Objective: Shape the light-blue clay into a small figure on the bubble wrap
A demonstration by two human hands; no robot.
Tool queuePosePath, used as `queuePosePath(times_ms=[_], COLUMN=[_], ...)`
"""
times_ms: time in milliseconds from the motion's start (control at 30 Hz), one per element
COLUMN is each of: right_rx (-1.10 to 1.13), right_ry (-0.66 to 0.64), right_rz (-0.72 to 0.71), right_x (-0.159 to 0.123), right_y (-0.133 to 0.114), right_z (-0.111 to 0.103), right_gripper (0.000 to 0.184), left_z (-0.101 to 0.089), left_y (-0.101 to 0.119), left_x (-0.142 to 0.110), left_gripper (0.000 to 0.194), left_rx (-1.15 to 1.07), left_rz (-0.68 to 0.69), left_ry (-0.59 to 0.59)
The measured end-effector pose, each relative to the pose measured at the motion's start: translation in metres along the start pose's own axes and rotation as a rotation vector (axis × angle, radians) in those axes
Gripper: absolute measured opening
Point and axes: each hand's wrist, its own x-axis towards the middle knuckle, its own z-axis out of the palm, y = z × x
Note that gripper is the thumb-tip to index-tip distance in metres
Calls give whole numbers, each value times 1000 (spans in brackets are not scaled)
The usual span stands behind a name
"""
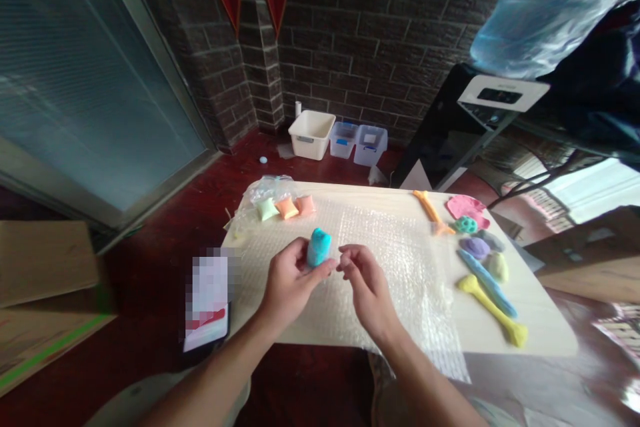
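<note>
My left hand (293, 277) is closed around a turquoise lump of modelling clay (319, 247), which stands upright between fingers and thumb above the table. Just right of the lump, my right hand (367, 280) has its fingers curled in towards the thumb. Whether anything small sits in that pinch cannot be made out. Both hands are over a sheet of bubble wrap (400, 260) on the pale wooden table (545, 337). Beyond my left hand lie a light green clay packet (267, 209), an orange packet (287, 208) and a salmon packet (305, 205).
Shaped clay pieces lie at the right: an orange bone shape (431, 212), a pink flat piece (467, 209), a purple lump (475, 248), a blue strip (487, 282) and a yellow bone shape (493, 310). A phone (206, 333) is at the left edge. Bins (311, 137) stand by the wall.
</note>
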Motion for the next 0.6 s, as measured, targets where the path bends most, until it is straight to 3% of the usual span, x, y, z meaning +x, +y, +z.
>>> queuePosePath(times_ms=[167, 233, 333, 467, 600], right_rx=[38, 10, -8, 36, 35], right_ry=[-194, -253, -243, -155, -153], right_rz=[2, 20, 62, 101, 129], right_x=[13, 15, 14, 12, 10], right_y=[-16, -19, -17, -10, -7], right_z=[-27, -31, -35, -41, -47], right_gripper=[46, 45, 39, 43, 48], left_z=[1, 3, 3, -4, -13], left_y=[-1, -1, 1, 2, -2], left_x=[-2, -3, -2, 3, 3], left_gripper=[41, 46, 50, 47, 41], left_rx=[245, 206, 5, -217, -118], left_rz=[-111, -179, -231, -232, -185], left_ry=[-173, -251, -315, -326, -235])
